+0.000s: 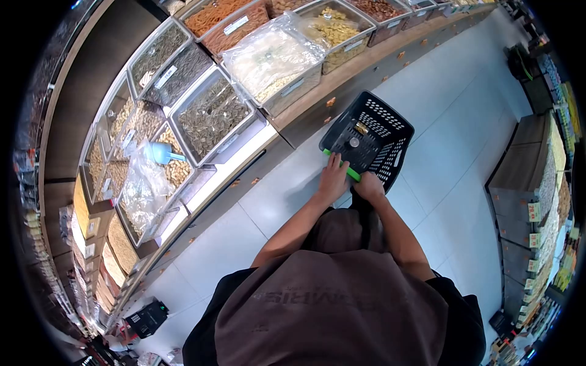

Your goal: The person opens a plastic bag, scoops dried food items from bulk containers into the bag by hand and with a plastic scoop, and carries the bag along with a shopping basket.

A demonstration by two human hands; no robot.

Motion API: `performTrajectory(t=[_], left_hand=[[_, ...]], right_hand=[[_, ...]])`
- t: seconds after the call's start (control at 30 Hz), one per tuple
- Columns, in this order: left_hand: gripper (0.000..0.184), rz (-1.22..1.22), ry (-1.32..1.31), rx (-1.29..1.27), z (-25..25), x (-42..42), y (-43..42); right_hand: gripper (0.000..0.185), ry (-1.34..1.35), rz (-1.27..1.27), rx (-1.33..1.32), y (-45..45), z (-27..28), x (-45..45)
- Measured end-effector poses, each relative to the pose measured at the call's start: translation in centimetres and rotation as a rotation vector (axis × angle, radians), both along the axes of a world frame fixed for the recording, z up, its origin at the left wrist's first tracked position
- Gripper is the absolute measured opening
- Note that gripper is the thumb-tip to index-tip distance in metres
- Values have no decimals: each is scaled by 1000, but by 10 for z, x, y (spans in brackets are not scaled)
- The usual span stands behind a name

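The left hand and right hand curled around the green handle at the near edge of the black basket, seemingly light, stiff and best held there.

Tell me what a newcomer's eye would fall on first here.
Probably the black basket, slightly right of upper middle, with the left grip and right grip at its green handle. Next might come the light-blue scoop by peanuts at left, then the shiny clear bag over a bin near the top.
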State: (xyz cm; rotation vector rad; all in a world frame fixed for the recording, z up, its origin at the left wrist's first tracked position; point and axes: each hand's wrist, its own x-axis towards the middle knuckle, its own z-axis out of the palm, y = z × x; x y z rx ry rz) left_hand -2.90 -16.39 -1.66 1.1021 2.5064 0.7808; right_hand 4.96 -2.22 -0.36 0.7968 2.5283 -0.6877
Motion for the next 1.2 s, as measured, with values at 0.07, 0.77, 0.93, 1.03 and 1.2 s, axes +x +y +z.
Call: performTrajectory(t=[0.07, 0.77, 0.93, 1.03, 1.2], left_hand=[[61, -36, -36, -18, 7, -7, 5], [41, -259, -198, -658, 2, -117, 206], [29, -288, -88, -617, 6, -135, 225], [25, -293, -70, -618, 13, -149, 247], [24, -337, -26, -607, 10, -173, 286]], right_hand=[[29, 0, -6, -11, 9, -9, -1], [36, 19, -37, -101, 157, -8, -71], [43, -9, -74, -263, 186, -1, -88], [44, 28, -121, -251, 202, -11, -98], [41, 14, -159, -203, 234, -13, -121]])
